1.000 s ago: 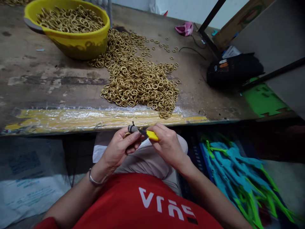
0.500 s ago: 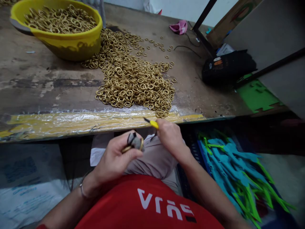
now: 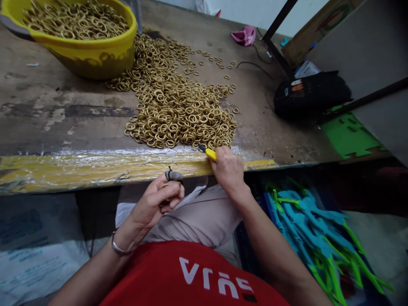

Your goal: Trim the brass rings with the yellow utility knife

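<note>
My left hand is closed over my lap around a brass ring; its thumb wears a grey wrapped cover. My right hand grips a small yellow-handled tool at the table's taped front edge, with the tip pointing at the near rim of a big pile of brass rings on the worn table.
A yellow basin full of rings stands at the back left. A black bag and a pink cloth lie to the right. Blue and green foam pieces are heaped on the floor at my right.
My right hand has drawn away from my left hand and moved forward with the tool up to the table edge by the ring pile. My left hand stayed over my lap with the ring.
</note>
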{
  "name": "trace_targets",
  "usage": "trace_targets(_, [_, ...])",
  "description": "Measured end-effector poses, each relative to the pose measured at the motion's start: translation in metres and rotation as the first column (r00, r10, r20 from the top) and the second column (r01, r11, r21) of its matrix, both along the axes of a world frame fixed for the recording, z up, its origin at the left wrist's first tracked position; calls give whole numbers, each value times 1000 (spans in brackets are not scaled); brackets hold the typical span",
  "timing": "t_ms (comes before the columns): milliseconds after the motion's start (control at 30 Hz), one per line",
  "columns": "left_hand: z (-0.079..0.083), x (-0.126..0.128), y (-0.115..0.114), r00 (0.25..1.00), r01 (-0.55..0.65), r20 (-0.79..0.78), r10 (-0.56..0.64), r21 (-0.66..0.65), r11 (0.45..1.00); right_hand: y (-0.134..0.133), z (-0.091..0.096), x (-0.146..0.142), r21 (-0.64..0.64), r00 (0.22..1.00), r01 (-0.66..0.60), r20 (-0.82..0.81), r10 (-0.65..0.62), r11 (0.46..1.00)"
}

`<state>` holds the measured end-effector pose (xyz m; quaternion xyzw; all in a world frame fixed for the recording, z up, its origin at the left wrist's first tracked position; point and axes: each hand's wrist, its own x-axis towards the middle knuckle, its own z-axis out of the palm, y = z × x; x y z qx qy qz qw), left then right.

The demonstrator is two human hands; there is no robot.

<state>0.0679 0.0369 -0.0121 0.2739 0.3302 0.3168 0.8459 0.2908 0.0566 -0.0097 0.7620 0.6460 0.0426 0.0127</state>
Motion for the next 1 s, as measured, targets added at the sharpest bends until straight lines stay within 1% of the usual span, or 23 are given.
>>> trace_targets(100, [-2,3,4,999,16,50,-11,-104,994,6,4,1,-62,1000,2,19,-1,998])
trace_targets(167, [-2,8,6,999,17,52,-10,-147,989,9,7,2,-48,1000,-20,10,20,999])
trace_targets(233, [-2,14,9,999,29,40,-23,-160,987,10,10,4,-23,1000,-29,3,29,999])
trace_targets(300, [-2,18,12,999,34,36,-29,-163,986,9,12,4,-29,1000,-9,9,10,1000])
trace_targets(400, [-3,22,17,999,-9,32,14,-156,988,8,11,4,-96,999,27,28,-24,995])
trace_targets(500, [-7,22,18,998,-47,22,51,-142,989,7,7,5,-144,1000,15,29,-11,989])
trace_targets(567, [-8,22,16,998,-56,19,59,-139,989,7,5,7,-109,1000,-15,-7,14,994])
trace_targets(600, [-9,22,15,998,-59,12,61,-137,989,7,5,8,-61,998,-35,-54,31,998])
trace_targets(633, [-9,23,13,998,-63,-1,64,-132,989,6,6,8,8,990,-56,-131,57,998])
trace_targets(667, [-9,23,12,997,-74,-20,73,-122,990,5,8,8,86,966,-68,-242,88,994])
trace_targets(700, [-8,23,10,996,-89,-39,85,-107,990,3,11,6,152,912,-66,-391,122,986])
trace_targets(733, [-7,23,8,993,-107,-55,102,-87,990,0,15,4,184,813,-49,-564,147,982])
trace_targets(767, [-5,23,7,991,-125,-64,121,-66,990,-3,19,1,171,662,-28,-736,146,985])
trace_targets(800, [-3,23,7,989,-139,-66,135,-46,989,-7,23,-3,119,474,-15,-873,112,993])
trace_targets(833, [-1,23,7,988,-143,-59,141,-29,989,-10,27,-7,46,284,-16,-957,49,999])
trace_targets(867, [2,23,7,989,-138,-47,137,-18,990,-14,30,-11,-23,124,-27,-992,-20,999])
trace_targets(900, [4,22,8,992,-124,-33,124,-8,992,-17,32,-16,-74,8,-35,-997,-73,997])
trace_targets(933, [7,22,8,994,-106,-19,106,0,994,-20,33,-20,-101,-65,-35,-993,-103,994])
trace_targets(967, [9,22,9,996,-87,-6,87,10,996,-22,33,-23,-110,-106,-27,-988,-112,994])
trace_targets(1000, [10,22,10,998,-69,5,69,18,997,-23,33,-26,-109,-130,-17,-985,-111,994])
